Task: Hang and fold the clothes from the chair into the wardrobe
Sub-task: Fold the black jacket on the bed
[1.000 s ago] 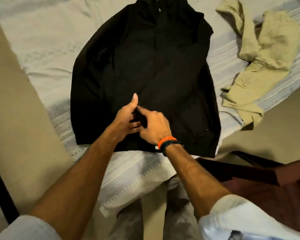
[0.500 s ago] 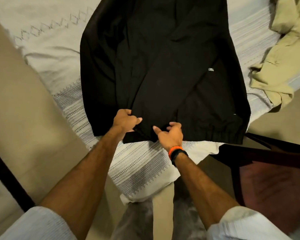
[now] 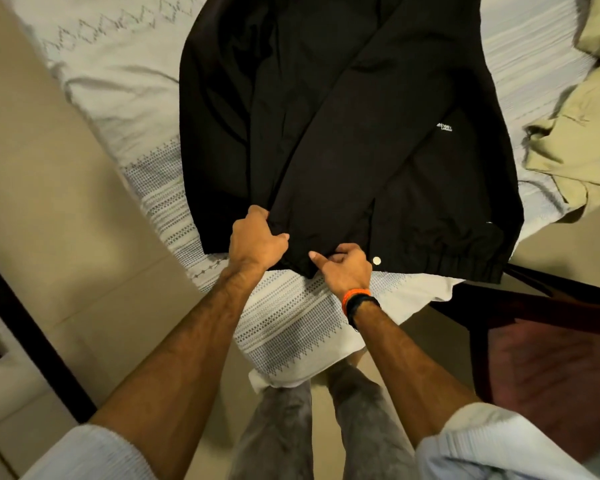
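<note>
Bed [image 3: 291,327]: black jacket [image 3: 343,140] hem gripped, both hands.

A bedroom in a home.
A bed [image 3: 291,327] with a pale patterned bedspread fills the middle of the frame, with a black jacket [image 3: 343,133] spread on it and tan clothing [image 3: 575,147] crumpled at the upper right. A dark wooden chair [image 3: 548,341] stands at the lower right, on a beige floor [image 3: 49,188].

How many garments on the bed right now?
2. Black jacket spread flat mid-bed, both hands at its hem: left hand, right hand. Khaki garment crumpled at the right edge, partly out of frame; more may be hidden.
</note>
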Demonstrator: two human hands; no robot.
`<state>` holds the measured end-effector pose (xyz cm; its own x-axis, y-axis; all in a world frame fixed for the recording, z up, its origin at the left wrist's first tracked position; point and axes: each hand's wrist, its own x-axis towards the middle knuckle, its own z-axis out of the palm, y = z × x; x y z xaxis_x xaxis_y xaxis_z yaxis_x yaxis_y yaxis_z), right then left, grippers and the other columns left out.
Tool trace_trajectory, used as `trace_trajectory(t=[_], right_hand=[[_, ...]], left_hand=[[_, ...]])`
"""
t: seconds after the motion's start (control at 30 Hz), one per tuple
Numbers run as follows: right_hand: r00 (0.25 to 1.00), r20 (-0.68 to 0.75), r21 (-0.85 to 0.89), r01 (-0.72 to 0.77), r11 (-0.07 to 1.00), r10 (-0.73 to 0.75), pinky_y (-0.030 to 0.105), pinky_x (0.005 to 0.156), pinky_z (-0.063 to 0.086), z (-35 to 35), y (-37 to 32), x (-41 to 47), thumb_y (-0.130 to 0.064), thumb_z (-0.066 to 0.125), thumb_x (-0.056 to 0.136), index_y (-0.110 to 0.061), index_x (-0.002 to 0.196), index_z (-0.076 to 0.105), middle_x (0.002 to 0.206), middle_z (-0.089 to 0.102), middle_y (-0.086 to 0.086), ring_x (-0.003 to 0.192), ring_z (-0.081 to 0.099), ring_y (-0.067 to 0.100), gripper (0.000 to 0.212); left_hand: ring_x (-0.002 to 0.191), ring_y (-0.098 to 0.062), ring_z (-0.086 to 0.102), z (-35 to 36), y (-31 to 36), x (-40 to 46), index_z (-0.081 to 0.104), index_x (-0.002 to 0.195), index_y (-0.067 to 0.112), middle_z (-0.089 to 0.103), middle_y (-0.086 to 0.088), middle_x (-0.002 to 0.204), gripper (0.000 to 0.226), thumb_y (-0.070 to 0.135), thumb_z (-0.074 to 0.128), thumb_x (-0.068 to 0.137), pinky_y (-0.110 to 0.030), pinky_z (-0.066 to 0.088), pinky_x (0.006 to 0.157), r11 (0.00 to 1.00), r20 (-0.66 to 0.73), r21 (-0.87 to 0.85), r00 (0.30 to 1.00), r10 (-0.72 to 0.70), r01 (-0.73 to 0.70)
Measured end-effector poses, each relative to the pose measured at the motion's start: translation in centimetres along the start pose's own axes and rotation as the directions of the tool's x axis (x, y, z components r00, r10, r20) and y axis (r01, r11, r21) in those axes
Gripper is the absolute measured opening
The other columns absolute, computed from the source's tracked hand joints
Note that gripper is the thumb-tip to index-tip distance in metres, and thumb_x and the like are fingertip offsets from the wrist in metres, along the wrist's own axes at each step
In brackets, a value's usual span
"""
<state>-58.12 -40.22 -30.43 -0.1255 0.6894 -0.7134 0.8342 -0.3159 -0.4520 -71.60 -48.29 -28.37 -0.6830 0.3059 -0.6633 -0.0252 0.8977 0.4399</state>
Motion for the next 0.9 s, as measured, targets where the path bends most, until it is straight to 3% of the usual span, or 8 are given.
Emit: trace_trajectory(t=[0.07, 0.2, 0.4, 0.7, 0.9], right_hand=[[0.999, -0.013, -0.068, 0.047, 0.997, -0.048, 0.026, 0.088, 0.049, -0.1, -0.3, -0.2, -0.028, 0.085, 0.076, -0.007, 0.114, 0.054, 0.083, 0.062, -0.004, 0.092, 0.064, 0.017, 0.053], [0.969, -0.05, -0.223, 0.225, 0.949, -0.241, 0.039, 0.09, 0.054, -1.7, -1.9, -0.8, -0.024, 0.078, 0.08, -0.014, 0.112, 0.056, 0.106, 0.063, 0.002, 0.095, 0.064, 0.019, 0.041], [0.886, 0.107, -0.408, 0.453, 0.793, -0.451, 0.04, 0.091, 0.053, -5.8, -6.9, -0.7, -0.023, 0.074, 0.081, -0.015, 0.119, 0.057, 0.117, 0.061, 0.004, 0.103, 0.062, 0.022, 0.041], [0.834, 0.104, -0.446, 0.526, 0.724, -0.542, 0.038, 0.096, 0.05, -12.2, -14.4, 4.4, -0.022, 0.07, 0.085, -0.011, 0.126, 0.058, 0.122, 0.06, 0.008, 0.11, 0.061, 0.025, 0.044], [0.752, 0.209, -0.57, 0.613, 0.547, -0.625, 0.04, 0.107, 0.041, -15.1, -18.8, 13.7, -0.022, 0.065, 0.089, -0.006, 0.14, 0.045, 0.146, 0.041, 0.011, 0.132, 0.044, 0.031, 0.057]], left_hand=[[0.111, -0.027, 0.061, -0.3, 0.2, -0.5, 0.046, 0.13, 0.013, 0.061, -0.01, 0.12, 0.061, 0.03, 0.079, 0.082, -0.039, 0.051, 0.092, 0.986, -0.025, 0.157, 0.998, 0.063, -0.058], [0.123, -0.029, 0.048, -1.0, 0.8, -1.7, 0.038, 0.138, 0.012, 0.045, -0.015, 0.136, 0.074, 0.034, 0.079, 0.08, -0.039, 0.045, 0.097, 0.9, -0.05, 0.41, 0.982, 0.183, -0.147], [0.129, -0.032, 0.042, -2.6, 3.8, -2.8, 0.037, 0.142, 0.009, 0.035, -0.017, 0.144, 0.075, 0.037, 0.075, 0.084, -0.042, 0.043, 0.105, 0.92, 0.043, 0.351, 0.984, 0.17, -0.175], [0.133, -0.031, 0.04, -2.1, 13.2, -1.1, 0.033, 0.146, 0.008, 0.034, -0.014, 0.15, 0.075, 0.043, 0.067, 0.089, -0.041, 0.04, 0.107, 0.896, 0.062, 0.313, 0.948, 0.313, -0.316], [0.143, -0.031, 0.026, 1.9, 20.7, 4.6, 0.022, 0.152, 0.009, 0.017, -0.014, 0.159, 0.085, 0.046, 0.066, 0.089, -0.043, 0.032, 0.112, 0.87, 0.058, 0.343, 0.933, 0.356, -0.354]])
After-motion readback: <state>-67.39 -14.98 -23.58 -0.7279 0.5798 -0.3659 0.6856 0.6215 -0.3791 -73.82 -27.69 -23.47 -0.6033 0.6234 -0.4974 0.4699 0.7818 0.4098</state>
